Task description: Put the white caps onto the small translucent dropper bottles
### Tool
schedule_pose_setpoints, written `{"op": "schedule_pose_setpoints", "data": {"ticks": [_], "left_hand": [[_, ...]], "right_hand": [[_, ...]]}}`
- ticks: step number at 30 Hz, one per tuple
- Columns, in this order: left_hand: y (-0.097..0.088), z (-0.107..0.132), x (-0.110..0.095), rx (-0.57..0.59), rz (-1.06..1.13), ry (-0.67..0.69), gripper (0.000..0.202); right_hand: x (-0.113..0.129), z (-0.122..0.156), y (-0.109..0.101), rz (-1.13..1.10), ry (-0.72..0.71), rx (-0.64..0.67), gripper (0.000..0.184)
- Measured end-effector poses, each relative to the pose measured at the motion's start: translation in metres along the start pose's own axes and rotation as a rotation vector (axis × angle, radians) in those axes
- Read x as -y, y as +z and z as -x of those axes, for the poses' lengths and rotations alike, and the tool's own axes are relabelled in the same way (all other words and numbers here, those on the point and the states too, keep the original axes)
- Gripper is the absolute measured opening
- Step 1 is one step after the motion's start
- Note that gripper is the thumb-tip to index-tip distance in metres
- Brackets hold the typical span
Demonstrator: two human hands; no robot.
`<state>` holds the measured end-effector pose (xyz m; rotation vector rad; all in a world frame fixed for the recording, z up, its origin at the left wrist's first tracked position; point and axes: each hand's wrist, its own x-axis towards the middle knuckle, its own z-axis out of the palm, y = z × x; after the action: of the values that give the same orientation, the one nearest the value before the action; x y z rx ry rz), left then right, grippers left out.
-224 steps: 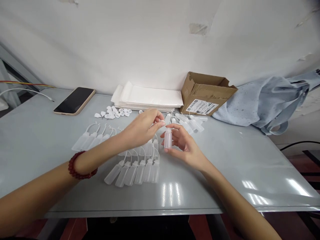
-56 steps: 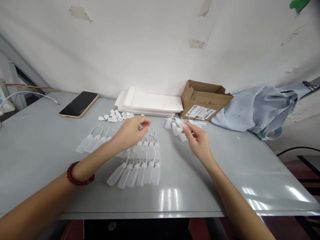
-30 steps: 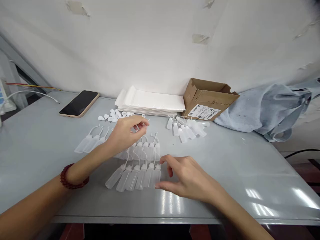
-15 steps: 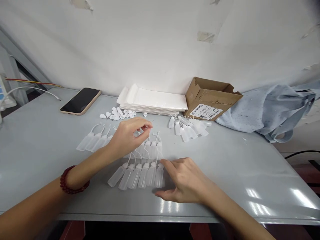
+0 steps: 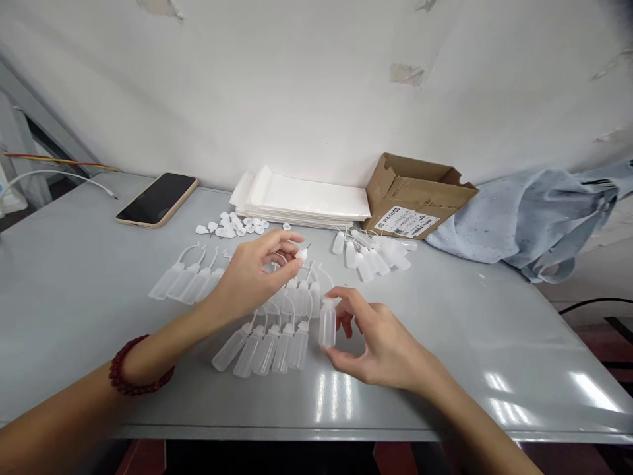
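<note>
Between the thumb and fingers of my left hand (image 5: pixel 264 264) is a small white needle-tip cap (image 5: pixel 301 253), its thin dark needle pointing up and right. My right hand (image 5: pixel 378 336) pinches a translucent squeeze bottle (image 5: pixel 327 324) by its top and base, holding it upright. A thin white strap curves up from that bottle's neck. Left of it, a row of similar bottles (image 5: pixel 268 349) lies on the table. Behind them is another row (image 5: pixel 301 297), partly hidden by my left hand and forearm. More strapped bottles (image 5: pixel 185 280) lie left of my left forearm.
Loose white caps (image 5: pixel 232 224) are scattered before a stack of white envelopes (image 5: pixel 306 198). A pile of bottles (image 5: pixel 370 256) lies by an open cardboard box (image 5: pixel 420 198). A phone (image 5: pixel 158 199) rests at the back left, and blue-grey cloth (image 5: pixel 519 218) at the right.
My right hand has picked up the rightmost bottle of the front row and raised it upright. My left hand has turned slightly, so the white needle-tip cap now shows.
</note>
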<state>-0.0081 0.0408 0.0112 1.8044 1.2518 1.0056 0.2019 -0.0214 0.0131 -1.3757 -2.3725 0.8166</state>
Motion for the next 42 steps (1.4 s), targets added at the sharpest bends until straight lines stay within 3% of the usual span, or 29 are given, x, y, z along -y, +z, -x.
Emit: {"op": "schedule_pose_setpoints", "data": {"ticks": [10, 23, 32, 42], "left_hand": [[0.009, 0.006, -0.005, 0.285, 0.459, -0.356, 0.028], [0.023, 0.015, -0.006, 0.367, 0.617, -0.331, 0.021], [0.023, 0.017, -0.011, 0.388, 0.594, -0.338, 0.016], [0.021, 0.017, -0.015, 0.378, 0.336, -0.245, 0.020]], "right_hand": [[-0.012, -0.010, 0.010, -0.435, 0.030, -0.151, 0.050], [-0.001, -0.008, 0.014, -0.511, 0.040, -0.186, 0.013], [-0.004, -0.008, 0.019, -0.533, 0.039, -0.181, 0.012], [-0.005, -0.008, 0.022, -0.372, 0.020, -0.229, 0.019]]}}
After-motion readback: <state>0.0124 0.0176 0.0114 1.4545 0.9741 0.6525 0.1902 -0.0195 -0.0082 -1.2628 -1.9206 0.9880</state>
